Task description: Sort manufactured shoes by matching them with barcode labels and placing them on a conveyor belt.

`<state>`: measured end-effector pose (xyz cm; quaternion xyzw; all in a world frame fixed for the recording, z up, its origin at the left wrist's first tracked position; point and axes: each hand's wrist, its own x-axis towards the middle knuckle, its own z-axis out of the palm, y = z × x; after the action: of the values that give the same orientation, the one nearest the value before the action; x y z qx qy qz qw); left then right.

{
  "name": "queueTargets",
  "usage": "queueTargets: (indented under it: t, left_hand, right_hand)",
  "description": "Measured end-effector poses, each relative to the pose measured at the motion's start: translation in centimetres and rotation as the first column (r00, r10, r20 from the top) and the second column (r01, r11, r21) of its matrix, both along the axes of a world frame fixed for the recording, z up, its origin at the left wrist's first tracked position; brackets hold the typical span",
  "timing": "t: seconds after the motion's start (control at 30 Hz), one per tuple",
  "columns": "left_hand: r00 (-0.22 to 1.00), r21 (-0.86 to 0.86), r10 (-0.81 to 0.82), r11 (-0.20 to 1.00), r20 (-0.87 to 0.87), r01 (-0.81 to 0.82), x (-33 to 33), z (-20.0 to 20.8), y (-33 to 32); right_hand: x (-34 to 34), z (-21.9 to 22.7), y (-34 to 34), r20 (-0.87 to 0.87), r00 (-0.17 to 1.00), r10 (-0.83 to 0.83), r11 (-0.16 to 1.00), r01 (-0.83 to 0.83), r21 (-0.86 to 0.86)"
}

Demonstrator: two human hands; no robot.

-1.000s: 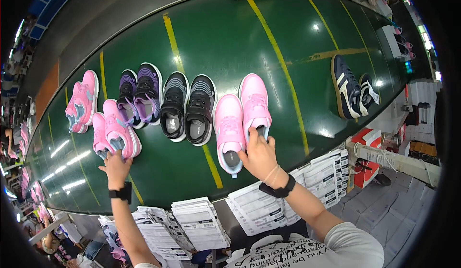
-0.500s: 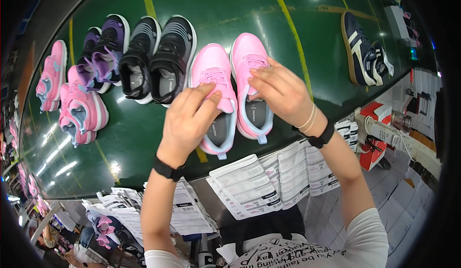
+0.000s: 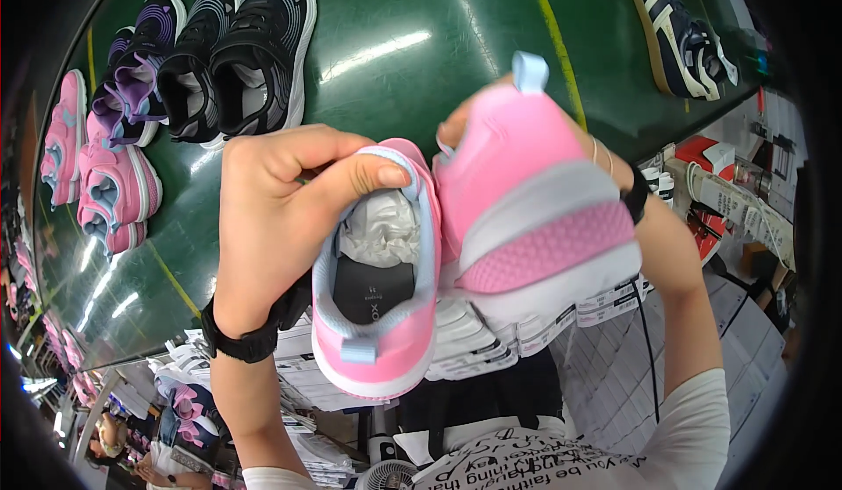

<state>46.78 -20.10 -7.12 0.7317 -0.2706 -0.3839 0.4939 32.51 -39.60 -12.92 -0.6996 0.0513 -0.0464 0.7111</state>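
Two pink sneakers are lifted off the green table and held near me. My left hand (image 3: 281,218) grips the left pink sneaker (image 3: 373,293), with the thumb over its pale blue collar. Crumpled white paper (image 3: 381,231) fills the front of that shoe, above a dark grey insole. In my right hand (image 3: 462,123), the right pink sneaker (image 3: 531,178) is tilted, showing its heel, blue pull tab and textured pink-and-white sole edge. This shoe hides most of that hand; only some fingers and the wrist show.
On the green table (image 3: 386,7), black sneakers (image 3: 267,42), purple-black sneakers (image 3: 140,69) and more pink sneakers (image 3: 114,183) stand at left. Navy shoes (image 3: 675,38) sit at far right. Printed paper sheets (image 3: 535,328) hang along the near edge, with a red-white box (image 3: 704,157) to the right.
Both pink sneakers have risen from the table toward me. The right one has tipped to show its heel. My fingers have moved from the tongues to gripping the shoes.
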Motion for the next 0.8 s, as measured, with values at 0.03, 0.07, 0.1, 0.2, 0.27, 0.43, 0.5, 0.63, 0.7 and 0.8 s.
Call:
queueTargets:
  t: [0.03, 0.07, 0.1, 0.2, 0.27, 0.43, 0.5, 0.63, 0.7, 0.8]
  left_hand:
    - [1.000, -0.003, 0.001, 1.000, -0.003, -0.001, -0.3, -0.1, 0.0]
    - [0.994, -0.041, -0.042, 0.998, 0.100, 0.046, -0.7, -0.3, -0.1]
    - [0.975, -0.058, -0.082, 0.994, 0.208, 0.096, -1.0, 0.1, 0.2]
    - [0.943, -0.045, -0.092, 0.993, 0.319, 0.112, -2.2, 0.5, 1.3]
    - [0.915, -0.086, -0.092, 0.987, 0.393, 0.136, -2.9, 1.1, 1.8]
    - [0.973, -0.042, -0.040, 0.998, 0.227, 0.051, -4.7, 3.8, 2.1]
    - [0.993, -0.061, -0.004, 0.998, 0.118, 0.012, -5.3, 4.4, 2.1]
    - [0.981, -0.072, -0.016, 0.997, 0.195, 0.030, -6.8, 6.2, 2.7]
    - [0.968, -0.073, -0.022, 0.996, 0.251, 0.041, -7.5, 6.8, 3.2]
    - [0.946, -0.095, -0.017, 0.994, 0.324, 0.050, -8.8, 7.7, 3.3]
  right_hand:
    - [-0.6, 0.1, -0.2, -0.206, 0.977, 0.044, 0.998, -0.053, -0.036]
    - [-1.8, 1.2, -0.2, -0.283, 0.959, 0.006, 0.996, -0.030, -0.083]
    - [-2.2, 4.0, 0.7, -0.352, 0.936, -0.030, 0.993, -0.012, -0.117]
    - [-3.0, 6.3, 2.3, -0.212, 0.976, -0.044, 0.939, -0.032, -0.342]
    - [-3.3, 7.2, 2.4, -0.094, 0.995, 0.024, 0.863, -0.068, -0.500]
    - [-4.6, 9.1, 3.0, 0.059, 0.998, 0.014, 0.766, 0.027, -0.642]
    - [-5.2, 9.8, 3.3, 0.049, 0.999, -0.023, 0.789, 0.048, -0.612]
    - [-6.3, 10.9, 3.5, 0.081, 0.996, 0.023, 0.765, 0.035, -0.643]
    - [-6.8, 11.1, 3.5, 0.090, 0.995, 0.039, 0.753, 0.030, -0.658]
    - [-7.6, 11.4, 3.6, 0.097, 0.994, 0.043, 0.773, 0.028, -0.634]
